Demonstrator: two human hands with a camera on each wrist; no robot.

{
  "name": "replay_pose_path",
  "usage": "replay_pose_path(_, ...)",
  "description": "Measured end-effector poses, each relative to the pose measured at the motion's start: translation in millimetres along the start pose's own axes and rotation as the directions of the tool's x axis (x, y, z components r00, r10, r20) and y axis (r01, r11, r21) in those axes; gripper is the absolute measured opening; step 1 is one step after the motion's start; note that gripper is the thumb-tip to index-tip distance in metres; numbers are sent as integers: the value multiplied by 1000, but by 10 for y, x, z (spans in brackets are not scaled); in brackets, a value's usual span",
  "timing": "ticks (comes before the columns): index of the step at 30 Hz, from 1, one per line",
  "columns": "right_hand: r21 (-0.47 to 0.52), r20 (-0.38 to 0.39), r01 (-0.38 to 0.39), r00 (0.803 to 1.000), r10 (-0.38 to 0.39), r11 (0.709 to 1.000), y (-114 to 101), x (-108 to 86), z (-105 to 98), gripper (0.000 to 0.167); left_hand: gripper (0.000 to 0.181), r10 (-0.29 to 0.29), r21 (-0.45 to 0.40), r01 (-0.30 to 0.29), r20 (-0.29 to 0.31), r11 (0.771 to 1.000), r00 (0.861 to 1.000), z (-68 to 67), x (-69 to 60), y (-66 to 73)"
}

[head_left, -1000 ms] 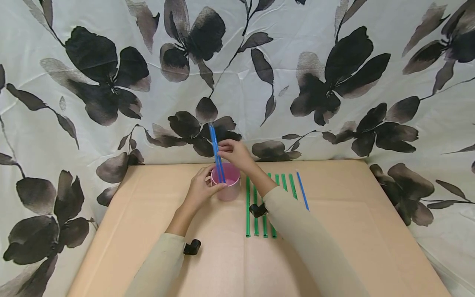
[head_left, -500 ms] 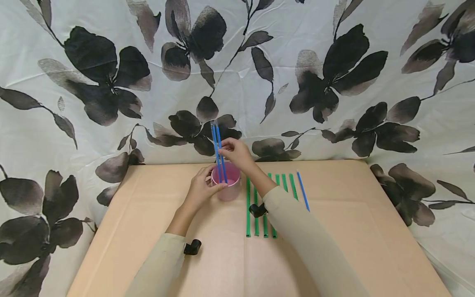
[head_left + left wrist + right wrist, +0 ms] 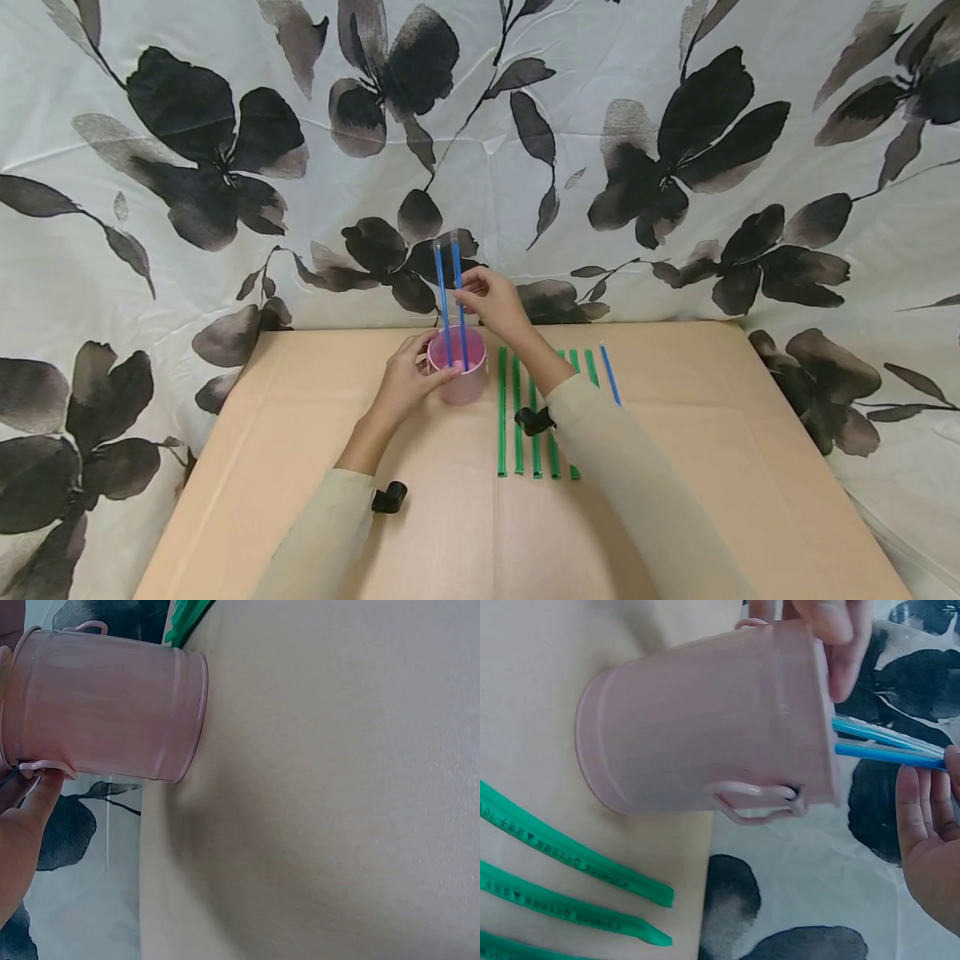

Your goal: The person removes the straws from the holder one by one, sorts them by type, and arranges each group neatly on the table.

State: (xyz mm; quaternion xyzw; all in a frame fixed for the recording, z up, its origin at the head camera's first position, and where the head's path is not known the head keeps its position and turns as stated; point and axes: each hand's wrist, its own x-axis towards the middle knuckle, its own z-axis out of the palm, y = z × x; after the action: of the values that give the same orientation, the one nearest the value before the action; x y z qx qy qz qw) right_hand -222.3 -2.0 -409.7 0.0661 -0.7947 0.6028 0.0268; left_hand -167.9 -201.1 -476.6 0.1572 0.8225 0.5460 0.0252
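Note:
A pink cup with small loop handles stands upright near the table's far edge. My left hand grips its left side, thumb over the rim, a finger at the handle in the left wrist view. Two blue straws in clear wrappers stand up out of the cup. The right-hand blue straw is pinched between thumb and fingers of my right hand, above the rim. Beside it, the other blue straw leans free of the fingers. Their lower ends are inside the cup, hidden by its wall.
Several green-wrapped straws lie in a row right of the cup, partly under my right forearm. One more blue straw lies at the row's right end. A floral cloth hangs behind the table's far edge.
My right hand has shifted right and slightly up with its blue straw. The two blue straws, close together before, now stand apart. My left hand keeps its hold on the cup.

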Motion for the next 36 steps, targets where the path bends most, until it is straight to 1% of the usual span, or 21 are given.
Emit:
replay_pose_path(3, 10, -16, 26, 1000, -25, 1000, -70, -6, -90, 20, 79, -5, 6, 5, -4, 1000, 1000, -1, 20, 5)
replay_pose_path(6, -2, -36, 65, 997, -65, 998, -138, -8, -197, 21, 80, -1, 15, 1, -5, 1000, 1000, 2, 40, 6)
replay_pose_path(11, 4, -73, 96, 993, -96, 995, -256, -11, -380, 25, 80, -2, 20, 2, -6, 1000, 1000, 11, 63, 0)
replay_pose_path(16, 70, -106, 156, 983, -148, 985, -382, -8, -585, 24, 78, -7, 11, 7, -9, 1000, 1000, 22, 87, 0)
replay_pose_path(19, 130, -130, 201, 974, -184, 971, -454, -10, -717, 20, 78, -12, 10, 12, -9, 1000, 1000, 26, 103, 0)
replay_pose_path(24, 194, -173, 254, 960, -222, 947, -544, -31, -913, 17, 78, -21, 9, 21, -11, 1000, 1000, 24, 126, -18)
replay_pose_path(28, 201, -204, 260, 954, -220, 944, -583, -80, -1044, 17, 78, -17, 9, 17, -14, 1000, 1000, 27, 141, -28)
replay_pose_path(34, 137, -224, 251, 950, -217, 958, -555, -196, -1286, 27, 77, -26, 10, 26, -14, 1000, 1000, 40, 156, -23)
replay_pose_path(36, 116, -231, 240, 950, -209, 964, -512, -254, -1374, 27, 77, -30, 14, 30, -13, 999, 999, 41, 157, -21)
